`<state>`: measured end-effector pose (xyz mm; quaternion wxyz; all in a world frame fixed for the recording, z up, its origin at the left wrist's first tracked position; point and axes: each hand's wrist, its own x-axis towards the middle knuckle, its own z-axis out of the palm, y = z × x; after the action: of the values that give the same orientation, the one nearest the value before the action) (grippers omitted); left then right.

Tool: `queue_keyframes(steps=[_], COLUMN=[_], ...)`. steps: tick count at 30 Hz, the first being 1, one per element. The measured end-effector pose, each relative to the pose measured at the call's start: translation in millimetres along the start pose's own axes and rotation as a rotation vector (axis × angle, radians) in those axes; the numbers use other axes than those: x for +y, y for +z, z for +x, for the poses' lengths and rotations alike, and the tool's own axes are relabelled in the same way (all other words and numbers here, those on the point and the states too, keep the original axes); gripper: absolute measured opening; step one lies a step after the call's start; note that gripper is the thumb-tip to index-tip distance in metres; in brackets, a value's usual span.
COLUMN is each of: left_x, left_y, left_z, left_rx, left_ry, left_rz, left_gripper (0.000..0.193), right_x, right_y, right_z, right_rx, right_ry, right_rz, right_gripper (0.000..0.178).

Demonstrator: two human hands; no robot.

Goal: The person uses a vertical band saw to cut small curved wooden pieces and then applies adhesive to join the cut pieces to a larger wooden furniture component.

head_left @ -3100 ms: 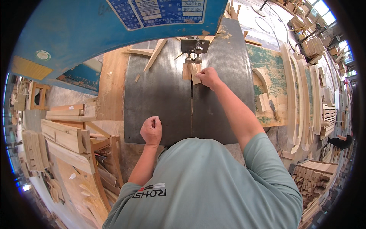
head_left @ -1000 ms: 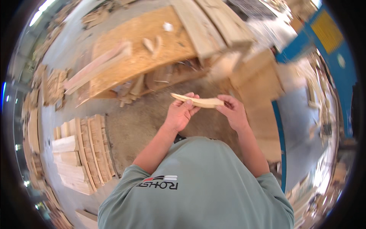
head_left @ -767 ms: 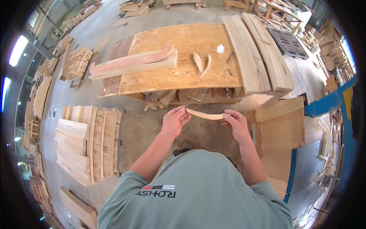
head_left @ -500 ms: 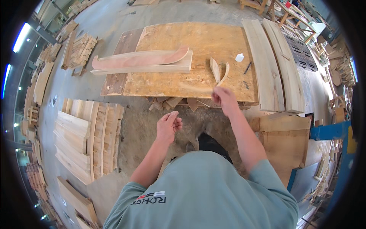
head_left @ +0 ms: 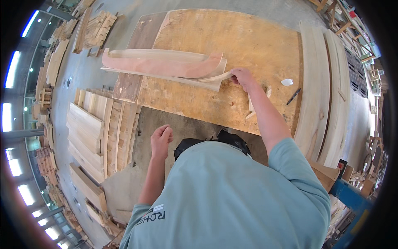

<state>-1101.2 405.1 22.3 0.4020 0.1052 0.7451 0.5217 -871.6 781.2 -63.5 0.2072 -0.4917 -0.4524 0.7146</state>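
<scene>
My right hand [head_left: 242, 79] reaches over the worktable and pinches the right end of a thin, slightly curved wood strip [head_left: 216, 77]. The strip lies along the lower edge of a pinkish, curved-ended template [head_left: 166, 64], over a pale wooden board [head_left: 213, 85]. The strip's left part is hard to tell from the board. My left hand [head_left: 161, 136] is held off the table near my body, fingers curled in and thumb against them, with nothing seen in it. Beside my right forearm lie small wood offcuts [head_left: 251, 108], partly covered by the arm.
On the worktable [head_left: 248, 37], a white bottle [head_left: 287, 82] and a dark pen [head_left: 293, 96] lie to the right. Long planks [head_left: 317, 91] flank the table's right side. A stack of boards [head_left: 89, 133] stands on the floor at left. A blue metal beam [head_left: 352, 197] is at lower right.
My right hand has moved from the table's front edge forward to the template, bringing the wood strip onto the board. My left hand has drawn back toward my body. The view has shifted.
</scene>
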Motion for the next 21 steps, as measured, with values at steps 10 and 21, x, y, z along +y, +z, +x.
queue_keyframes(steps=[10, 21], left_x=[118.1, 169.0], left_y=[84.3, 189.3], left_z=[170.4, 301.9], left_rx=[-0.227, -1.130], left_ry=[0.646, 0.401], left_rz=[0.793, 1.322], left_gripper=[0.048, 0.071], right_x=[-13.7, 5.6], right_y=[33.6, 55.0], right_z=[30.9, 15.3], right_rx=[-0.115, 0.310], right_ry=[0.184, 0.016], right_rz=[0.214, 0.336], right_gripper=[0.016, 0.013])
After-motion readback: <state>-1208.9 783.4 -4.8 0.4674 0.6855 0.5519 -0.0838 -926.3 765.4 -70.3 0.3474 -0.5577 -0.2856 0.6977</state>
